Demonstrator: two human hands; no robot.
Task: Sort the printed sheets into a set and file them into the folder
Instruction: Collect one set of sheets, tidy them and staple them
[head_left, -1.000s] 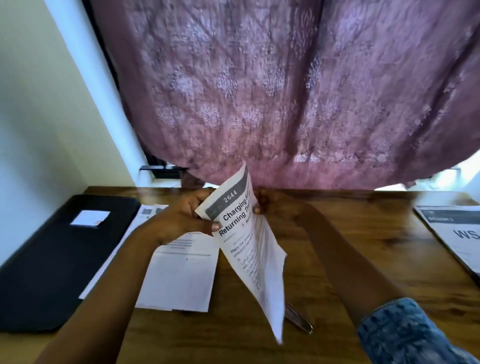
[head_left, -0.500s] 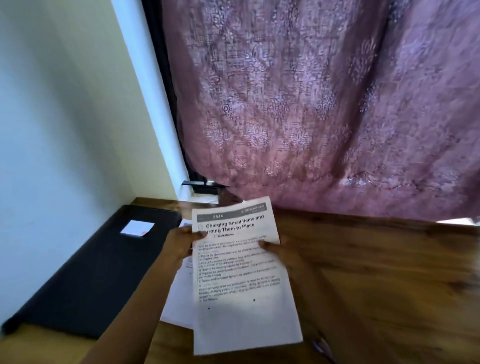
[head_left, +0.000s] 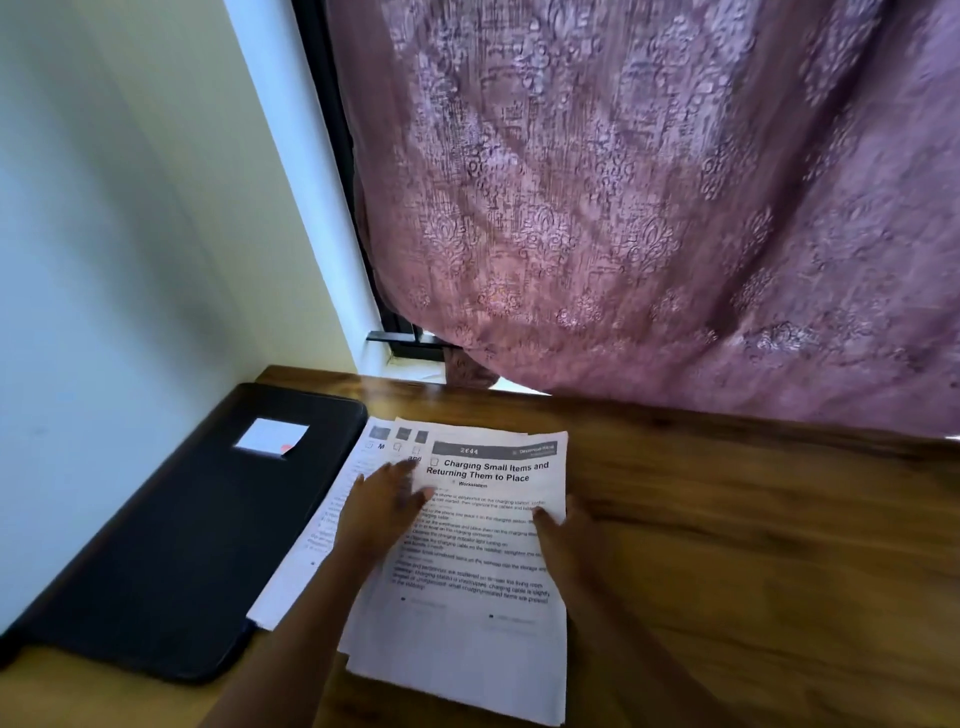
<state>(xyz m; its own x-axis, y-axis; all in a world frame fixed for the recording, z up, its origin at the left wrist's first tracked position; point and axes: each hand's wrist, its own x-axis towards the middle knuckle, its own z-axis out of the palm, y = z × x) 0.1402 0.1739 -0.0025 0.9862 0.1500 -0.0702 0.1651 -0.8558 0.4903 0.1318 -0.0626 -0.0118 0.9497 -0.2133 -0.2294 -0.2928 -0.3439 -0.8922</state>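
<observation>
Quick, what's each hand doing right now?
Left hand: open, flat on the printed sheets.
Right hand: at the sheets' right edge; grip cannot be told.

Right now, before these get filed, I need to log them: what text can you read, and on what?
"2644": grey header band of the top sheet.
"Charging Small Items and Returning Them to Place": its title.
"Workstation": below the title.
"M": sheet underneath, rest covered.
Body text and header's right end: too blurred.
White label on the black folder: no text readable.
</observation>
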